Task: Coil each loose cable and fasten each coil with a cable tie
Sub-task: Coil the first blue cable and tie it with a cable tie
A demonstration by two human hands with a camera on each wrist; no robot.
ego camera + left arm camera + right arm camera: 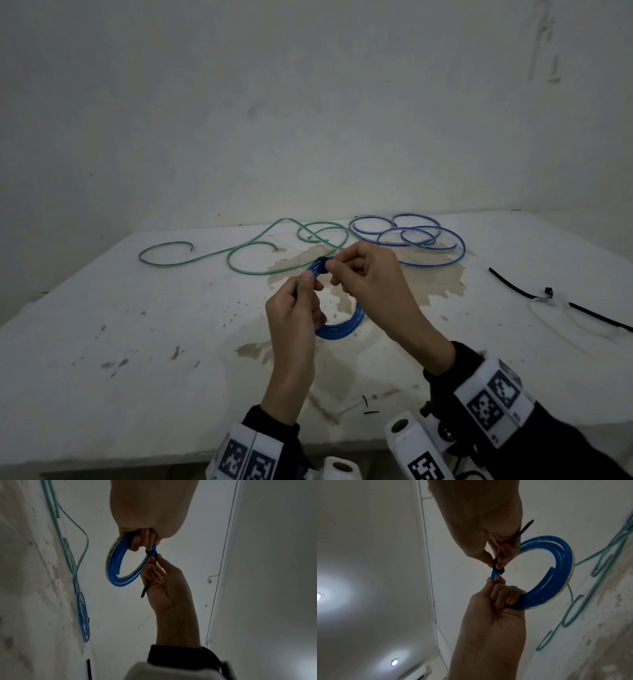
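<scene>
The left hand (pixel 294 308) grips the blue coil (pixel 346 325) above the table (pixel 137 325), fingers curled round its bundled strands; the ring stands roughly upright, its far top edge between both hands; the right hand (pixel 368 274) pinches the black cable tie (pixel 150 555) wrapped across those strands (its free tail runs along the palm); loose green cable (pixel 239 257) and blue cable (pixel 428 240) sprawl behind; spare ties (pixel 513 289) lie right; no legible writing, only square coded markers on the cuffs

blue coil (pixel 337 329) held upright, black tie (pixel 151 553) wrapped
</scene>
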